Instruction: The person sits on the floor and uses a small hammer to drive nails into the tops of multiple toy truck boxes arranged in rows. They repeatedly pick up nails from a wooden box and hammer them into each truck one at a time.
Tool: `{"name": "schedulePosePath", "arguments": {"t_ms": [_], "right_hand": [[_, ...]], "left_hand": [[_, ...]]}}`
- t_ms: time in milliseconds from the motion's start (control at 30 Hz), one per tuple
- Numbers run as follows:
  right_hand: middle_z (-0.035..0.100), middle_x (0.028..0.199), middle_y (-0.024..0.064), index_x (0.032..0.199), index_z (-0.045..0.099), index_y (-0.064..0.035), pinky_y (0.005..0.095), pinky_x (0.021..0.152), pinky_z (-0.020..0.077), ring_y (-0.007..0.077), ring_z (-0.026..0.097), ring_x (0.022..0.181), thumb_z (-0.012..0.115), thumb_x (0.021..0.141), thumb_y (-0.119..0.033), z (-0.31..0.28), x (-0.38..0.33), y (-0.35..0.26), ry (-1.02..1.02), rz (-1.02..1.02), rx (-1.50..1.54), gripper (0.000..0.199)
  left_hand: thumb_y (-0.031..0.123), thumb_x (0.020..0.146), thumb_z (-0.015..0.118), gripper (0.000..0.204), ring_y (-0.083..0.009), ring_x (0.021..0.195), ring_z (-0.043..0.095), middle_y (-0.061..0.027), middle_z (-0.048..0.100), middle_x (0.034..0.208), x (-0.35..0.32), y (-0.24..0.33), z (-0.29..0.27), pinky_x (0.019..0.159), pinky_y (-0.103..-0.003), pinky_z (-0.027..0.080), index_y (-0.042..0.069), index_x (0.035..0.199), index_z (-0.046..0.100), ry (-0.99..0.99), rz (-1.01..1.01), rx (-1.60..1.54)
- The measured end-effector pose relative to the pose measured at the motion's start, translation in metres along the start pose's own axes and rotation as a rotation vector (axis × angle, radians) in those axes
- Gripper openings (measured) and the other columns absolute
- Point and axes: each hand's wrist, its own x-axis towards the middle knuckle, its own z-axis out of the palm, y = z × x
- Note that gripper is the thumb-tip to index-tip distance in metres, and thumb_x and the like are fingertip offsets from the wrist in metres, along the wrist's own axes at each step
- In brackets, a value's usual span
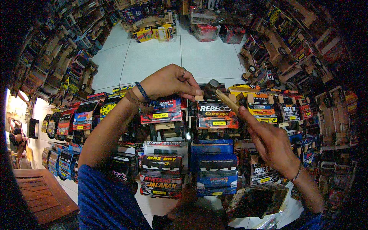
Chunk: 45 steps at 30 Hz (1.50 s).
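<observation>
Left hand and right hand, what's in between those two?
In the head view, a wooden-handled hammer lies between the left hand and the right hand, its dark head nearer the left fingertips.

your hammer has a pale wooden handle and a dark head with a round grey end; you grip it in your right hand, its handle slanting up and to your left. the toy truck below the head stands upright, its front toward you: black windscreen with white and orange lettering, reddish-orange lower front, yellow plate near the bottom. whether hammer and truck touch is unclear.
</observation>
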Motion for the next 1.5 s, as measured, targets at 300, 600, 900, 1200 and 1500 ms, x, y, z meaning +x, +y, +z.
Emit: {"name": "schedulePosePath", "arguments": {"t_ms": [300,600,900,1200,1500], "right_hand": [[0.067,0.119,0.0189,0.151,0.040,-0.0158,0.0405,0.084,0.0558,0.0354,0.069,0.096,0.057,0.095,-0.004,0.000,-0.001,0.003,-0.022,0.040,0.015,0.059],[0.067,0.118,0.0195,0.151,0.040,-0.0152,0.0413,0.083,0.0562,0.0356,0.069,0.098,0.059,0.094,-0.003,0.002,-0.005,0.008,-0.048,0.013,-0.011,0.061],[0.060,0.078,0.0073,0.154,0.036,-0.0239,0.0421,0.062,0.0544,0.0248,0.062,0.065,0.063,0.084,-0.008,0.012,-0.007,0.015,0.247,-0.162,-0.157,0.076],[0.059,0.079,0.0056,0.154,0.036,-0.0253,0.0392,0.061,0.0533,0.0237,0.060,0.067,0.065,0.082,-0.013,0.012,-0.008,0.021,0.296,-0.203,-0.311,0.078],[0.057,0.074,0.0067,0.154,0.036,-0.0217,0.0399,0.062,0.0518,0.0247,0.058,0.064,0.067,0.081,-0.009,0.011,-0.005,0.024,0.181,-0.162,-0.270,0.080]], "left_hand": [[0.018,0.090,0.074,0.022,-0.0122,0.078,0.069,-0.0072,0.074,0.089,0.001,-0.003,0.001,0.072,-0.025,0.056,-0.002,0.100,0.071,0.022,-0.012,0.015],[0.019,0.089,0.075,0.021,-0.0115,0.077,0.068,-0.0061,0.073,0.087,0.004,-0.006,0.000,0.071,-0.025,0.056,-0.001,0.094,0.071,0.024,-0.003,0.029],[0.019,0.089,0.075,0.021,-0.0131,0.079,0.069,-0.0065,0.073,0.087,0.002,-0.002,0.001,0.074,-0.026,0.056,-0.001,0.093,0.072,0.011,0.022,0.035],[0.016,0.089,0.074,0.019,-0.0137,0.079,0.069,-0.0068,0.073,0.087,0.003,-0.003,-0.001,0.075,-0.027,0.057,-0.002,0.094,0.072,0.018,0.016,0.075],[0.018,0.091,0.073,0.021,-0.0115,0.078,0.068,-0.0061,0.073,0.089,0.003,-0.004,-0.001,0.074,-0.025,0.056,-0.001,0.097,0.072,-0.005,-0.016,0.034]]}}
